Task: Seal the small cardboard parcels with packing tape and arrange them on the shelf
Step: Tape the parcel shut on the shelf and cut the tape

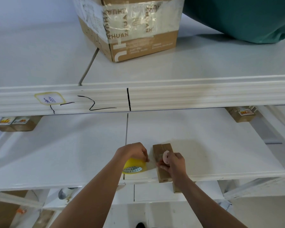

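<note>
A small brown cardboard parcel (pixel 161 155) lies on the white shelf (pixel 72 153) near its front edge, with its near end over the edge. My left hand (pixel 133 152) rests on a yellow roll of packing tape (pixel 134 167) just left of the parcel, fingers pinched at the tape's free end. My right hand (pixel 175 163) is over the parcel and grips a small round pink cutter (pixel 166 157). A clear strip of tape seems to run between roll and parcel.
Sealed small parcels sit at the shelf's back left (pixel 17 123) and back right (pixel 242 115). The upper shelf board (pixel 187 96) carries black marks, a large taped carton (pixel 130 28) and a green bag (pixel 247 17). Another brown box (pixel 177 188) lies below the shelf edge.
</note>
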Available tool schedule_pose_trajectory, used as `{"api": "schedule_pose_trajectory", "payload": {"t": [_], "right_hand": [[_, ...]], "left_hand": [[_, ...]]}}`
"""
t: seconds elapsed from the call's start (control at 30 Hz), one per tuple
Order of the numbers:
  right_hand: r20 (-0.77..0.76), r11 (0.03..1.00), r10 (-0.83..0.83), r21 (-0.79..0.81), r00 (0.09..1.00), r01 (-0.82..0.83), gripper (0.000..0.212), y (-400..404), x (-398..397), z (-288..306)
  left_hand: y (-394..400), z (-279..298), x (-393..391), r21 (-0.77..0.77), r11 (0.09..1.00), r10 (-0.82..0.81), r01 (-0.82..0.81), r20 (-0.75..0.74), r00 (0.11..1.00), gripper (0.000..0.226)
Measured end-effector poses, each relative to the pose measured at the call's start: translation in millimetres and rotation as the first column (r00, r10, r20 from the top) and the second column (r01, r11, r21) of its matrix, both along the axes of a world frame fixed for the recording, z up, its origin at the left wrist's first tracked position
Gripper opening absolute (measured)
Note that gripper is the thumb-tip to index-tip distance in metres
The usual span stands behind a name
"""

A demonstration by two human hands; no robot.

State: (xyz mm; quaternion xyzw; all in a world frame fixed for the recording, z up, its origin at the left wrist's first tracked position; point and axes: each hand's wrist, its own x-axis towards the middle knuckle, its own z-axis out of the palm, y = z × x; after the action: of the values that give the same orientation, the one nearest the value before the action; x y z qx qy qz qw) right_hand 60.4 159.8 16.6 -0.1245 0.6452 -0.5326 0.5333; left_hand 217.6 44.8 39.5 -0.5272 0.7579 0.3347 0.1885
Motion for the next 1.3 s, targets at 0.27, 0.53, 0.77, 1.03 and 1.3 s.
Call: {"api": "schedule_pose_trajectory", "payload": {"t": [0.27,0.53,0.77,1.03,1.3], "right_hand": [[-0.052,0.999,-0.019,0.034,0.998,0.02,0.021,-4.9,0.5,-6.2],[-0.05,0.998,0.02,0.067,0.999,-0.016,0.021,-10.4,-1.0,-11.2],[0.004,0.995,-0.016,0.102,1.0,0.016,0.017,-20.8,-2.2,9.8],[-0.685,0.982,0.141,0.19,0.715,-0.011,0.02,-24.1,-67.0,1.6],[-0.748,0.868,0.415,0.496,0.518,0.021,0.03,-13.9,-103.1,-51.6]], "left_hand": [[-2.4,-6.9,5.2,0.077,0.996,0.034,-0.036,0.032,0.999,0.035],[-16.7,14.7,67.7,-0.032,0.995,0.1,-0.097,0.132,0.986,0.031],[6.3,-0.3,67.0,0.1,0.953,0.3,-0.285,-0.223,0.927,0.019],[25.1,-16.4,47.6,0.157,0.842,0.527,-0.516,-0.443,0.725,0.013],[27.6,-14.6,31.8,0.217,0.692,0.659,-0.689,-0.581,0.478,0.009]]}}
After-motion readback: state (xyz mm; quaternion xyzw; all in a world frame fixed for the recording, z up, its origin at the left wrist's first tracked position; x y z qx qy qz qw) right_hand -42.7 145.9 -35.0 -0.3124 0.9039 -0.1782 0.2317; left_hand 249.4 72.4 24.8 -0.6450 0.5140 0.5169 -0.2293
